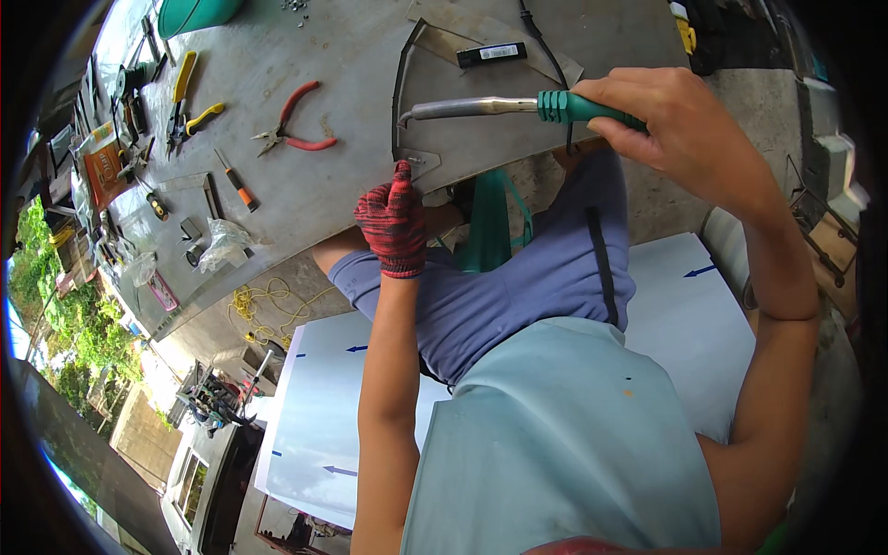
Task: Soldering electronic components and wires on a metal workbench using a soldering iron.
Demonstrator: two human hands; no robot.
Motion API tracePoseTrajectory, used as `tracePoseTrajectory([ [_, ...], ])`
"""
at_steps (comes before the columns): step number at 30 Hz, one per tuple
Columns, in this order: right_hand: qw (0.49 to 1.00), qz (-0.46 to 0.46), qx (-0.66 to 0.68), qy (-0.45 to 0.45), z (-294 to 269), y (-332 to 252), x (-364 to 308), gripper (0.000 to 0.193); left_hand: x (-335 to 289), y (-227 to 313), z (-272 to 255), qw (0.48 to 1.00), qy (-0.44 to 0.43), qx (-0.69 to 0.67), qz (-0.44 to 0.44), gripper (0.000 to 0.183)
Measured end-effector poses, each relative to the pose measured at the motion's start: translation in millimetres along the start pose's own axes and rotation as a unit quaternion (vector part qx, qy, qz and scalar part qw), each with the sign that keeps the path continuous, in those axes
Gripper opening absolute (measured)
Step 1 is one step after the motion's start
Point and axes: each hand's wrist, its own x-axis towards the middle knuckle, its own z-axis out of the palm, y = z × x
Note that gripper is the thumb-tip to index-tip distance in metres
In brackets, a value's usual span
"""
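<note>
My right hand, bare, is wrapped round the green handle of a soldering iron, which points left across the metal table. Its bent tip is close beside a thin, curved black strip with pale flat pieces at its ends. My left hand wears a red and black knit glove. It is closed at the table's near edge, with the thumb pressed at the strip's lower end; the fingertips are hidden. A short black cylinder with a white label lies beyond the iron.
Red-handled pliers, yellow-handled pliers, an orange screwdriver and a plastic bag lie on the table. A green bowl stands at the far left. A black cable runs near the iron.
</note>
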Motion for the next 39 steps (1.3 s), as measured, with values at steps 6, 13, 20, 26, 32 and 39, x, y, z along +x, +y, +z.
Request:
tracePoseTrajectory([
  [6, 0.979, 0.048, 0.067, 0.184, -25, 34, -30, 0.034, -4, 3, 2, 0.999, -0.013, -0.035, -0.004, 0.065],
  [13, 0.866, 0.197, 0.008, 0.459, -14, 111, 10, 0.043, -15, -3, 7, 1.000, 0.000, 0.008, -0.016, 0.059],
  [20, 0.873, 0.157, 0.007, 0.462, 31, 161, 105, 0.032, -14, 0, 4, 1.000, -0.008, 0.002, -0.027, 0.061],
  [26, 0.858, 0.127, -0.086, 0.489, 50, 223, 139, 0.032, -1, 0, 3, 0.999, -0.024, -0.030, -0.032, 0.062],
  [32, 0.869, 0.266, -0.046, 0.415, 55, 251, 146, 0.043, -6, -2, 5, 0.998, -0.031, -0.035, -0.037, 0.064],
  [39, 0.827, 0.228, -0.011, 0.514, 42, 189, 115, 0.039, -6, 1, 0, 0.998, -0.029, -0.053, -0.035, 0.065],
])
